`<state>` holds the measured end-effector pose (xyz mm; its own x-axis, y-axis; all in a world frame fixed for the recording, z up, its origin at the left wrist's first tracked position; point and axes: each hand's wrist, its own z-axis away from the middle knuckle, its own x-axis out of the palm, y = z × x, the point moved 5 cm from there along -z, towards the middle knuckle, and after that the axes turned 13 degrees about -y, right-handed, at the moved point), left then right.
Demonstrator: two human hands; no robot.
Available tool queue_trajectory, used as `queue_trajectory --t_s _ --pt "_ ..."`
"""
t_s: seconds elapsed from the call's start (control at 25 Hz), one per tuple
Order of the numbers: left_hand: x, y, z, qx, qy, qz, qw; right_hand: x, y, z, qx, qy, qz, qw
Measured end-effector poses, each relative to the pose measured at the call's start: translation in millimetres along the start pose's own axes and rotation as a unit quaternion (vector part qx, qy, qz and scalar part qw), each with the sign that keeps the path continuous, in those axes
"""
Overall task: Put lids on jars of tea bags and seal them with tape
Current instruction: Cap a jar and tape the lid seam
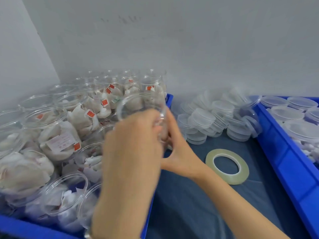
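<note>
The fingers (155, 121) of both hands curl round a clear jar (138, 106), lifted above the near edge of the left bin; motion blur hides exactly how each fingertip sits. The left hand (133, 149) covers the jar's near side, and the right hand (177, 152) cups it from the right, thumb spread wide. Just right of the fingers, a tape roll (227, 166) lies flat on the dark blue cloth (198, 213). Left of them, open jars of tea bags (58, 138) crowd the left blue bin (25, 228). Beyond the tape, clear lids (215, 118) are heaped. Farther right, lidded jars (290, 109) sit in the right blue bin (284, 161).
</note>
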<state>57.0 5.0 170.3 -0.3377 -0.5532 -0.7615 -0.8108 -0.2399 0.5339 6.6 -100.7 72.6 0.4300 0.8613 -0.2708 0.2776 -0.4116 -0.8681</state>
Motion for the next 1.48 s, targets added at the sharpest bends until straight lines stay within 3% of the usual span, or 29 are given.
queue_trajectory --t_s 0.16,0.24,0.32,0.4,0.52,0.56,0.64,0.72,0.8,0.88,0.96,1.04,1.12,1.24,1.48 --pt "85 26 4 0.036 -0.123 -0.101 0.987 -27 29 57 0.078 0.159 0.054 0.983" --pt "126 11 11 0.018 -0.181 -0.071 0.981 -32 53 87 0.132 0.152 0.088 0.975" --pt "154 -8 19 -0.001 -0.213 -0.053 0.976 -40 70 106 0.170 0.081 0.038 0.981" --pt "170 -22 22 0.015 -0.204 -0.032 0.978 -59 84 114 0.164 0.047 -0.025 0.985" --pt "179 -34 24 0.068 -0.141 0.024 0.987 -111 103 100 0.207 0.191 0.178 0.943" --pt "180 -38 24 0.070 -0.132 0.060 0.987 -118 104 85 0.213 0.181 0.250 0.927" --pt "184 -41 26 0.060 -0.142 0.162 0.975 -117 119 49 0.209 0.044 0.341 0.915" --pt "185 -41 30 0.069 -0.127 0.213 0.966 -112 142 24 0.221 -0.098 0.375 0.895" --pt "187 -43 32 0.089 -0.109 0.227 0.964 -110 166 13 0.279 -0.182 0.408 0.850" --pt "188 -49 29 0.089 -0.097 0.243 0.961 -110 179 11 0.299 -0.188 0.485 0.800" --pt "192 -55 23 0.075 -0.113 0.269 0.954 -115 176 17 0.253 -0.126 0.565 0.775" --pt "195 -53 20 0.084 -0.124 0.274 0.950 -117 168 26 0.202 -0.095 0.571 0.790" --pt "198 -48 20 0.085 -0.122 0.286 0.947 -118 158 36 0.169 -0.064 0.492 0.852" --pt "207 -40 14 0.076 -0.119 0.311 0.940 -140 130 46 0.187 0.078 0.315 0.927" --pt "214 -34 7 0.080 -0.133 0.331 0.931 -153 102 43 0.195 0.121 0.150 0.962"
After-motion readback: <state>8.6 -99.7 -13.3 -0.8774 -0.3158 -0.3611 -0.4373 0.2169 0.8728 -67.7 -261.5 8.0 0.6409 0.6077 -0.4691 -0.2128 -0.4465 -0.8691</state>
